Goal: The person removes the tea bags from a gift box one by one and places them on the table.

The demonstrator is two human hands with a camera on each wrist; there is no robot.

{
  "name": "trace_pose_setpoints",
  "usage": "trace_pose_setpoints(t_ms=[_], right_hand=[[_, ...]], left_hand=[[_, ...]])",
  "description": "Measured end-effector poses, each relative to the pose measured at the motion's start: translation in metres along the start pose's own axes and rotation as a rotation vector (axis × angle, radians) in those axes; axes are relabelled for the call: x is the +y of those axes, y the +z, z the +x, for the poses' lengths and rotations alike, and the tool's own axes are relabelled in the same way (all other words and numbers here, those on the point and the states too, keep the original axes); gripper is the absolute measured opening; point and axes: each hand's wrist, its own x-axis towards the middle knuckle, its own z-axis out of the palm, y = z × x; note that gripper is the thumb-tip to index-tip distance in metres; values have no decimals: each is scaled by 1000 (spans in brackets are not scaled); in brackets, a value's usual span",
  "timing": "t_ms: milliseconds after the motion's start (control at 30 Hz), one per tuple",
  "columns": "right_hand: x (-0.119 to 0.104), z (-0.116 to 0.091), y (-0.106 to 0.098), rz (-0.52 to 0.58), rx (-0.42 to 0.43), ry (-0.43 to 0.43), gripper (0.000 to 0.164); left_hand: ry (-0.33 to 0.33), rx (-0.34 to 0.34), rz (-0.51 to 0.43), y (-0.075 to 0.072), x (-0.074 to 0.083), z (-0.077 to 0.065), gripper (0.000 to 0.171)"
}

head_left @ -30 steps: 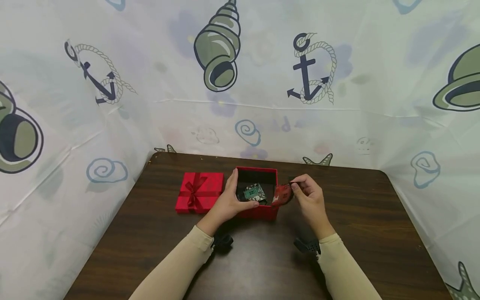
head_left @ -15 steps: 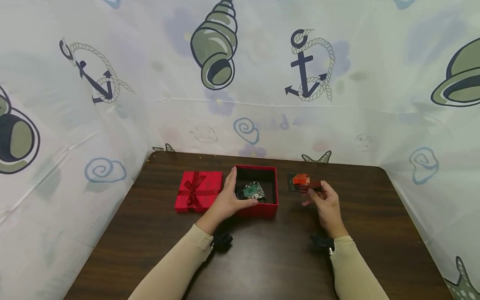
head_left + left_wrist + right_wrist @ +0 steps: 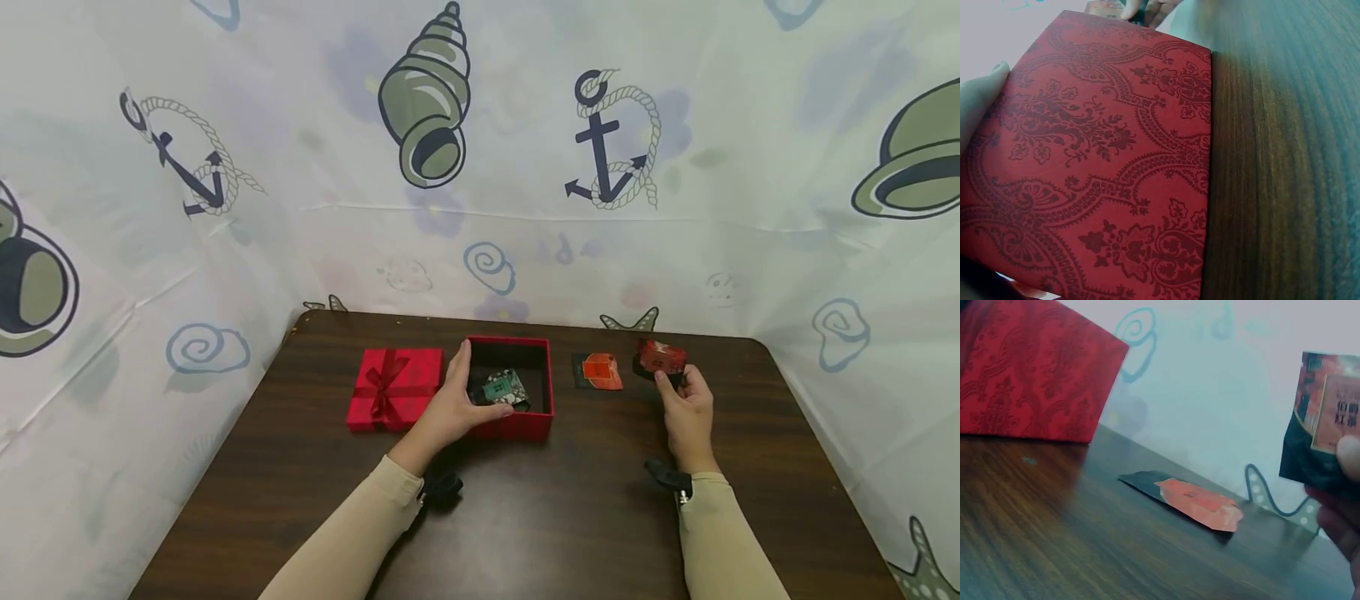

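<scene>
Rests left hand (image 3: 454,407) spread, fingers straight along left wall of red box (image 3: 517,429), thumb over near rim. Shows green packet (image 3: 506,387) inside box, nearer left hand than right. Pinches red packet (image 3: 662,358) between thumb and fingers of right hand (image 3: 687,417), apparently raised above counter (image 3: 540,517), just beyond thumb tip. Key relation: orange packet (image 3: 600,370) flat on counter between box and red packet, leftward of right hand, the nearer one; long axis roughly left to right.
</scene>
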Motion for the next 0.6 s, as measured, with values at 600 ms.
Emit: trace_pose_setpoints(t_ms=[600], right_hand=[[4,7,-9,-62,53,109,39]], left_hand=[[-12,-1,-9,1,-2,2,139]])
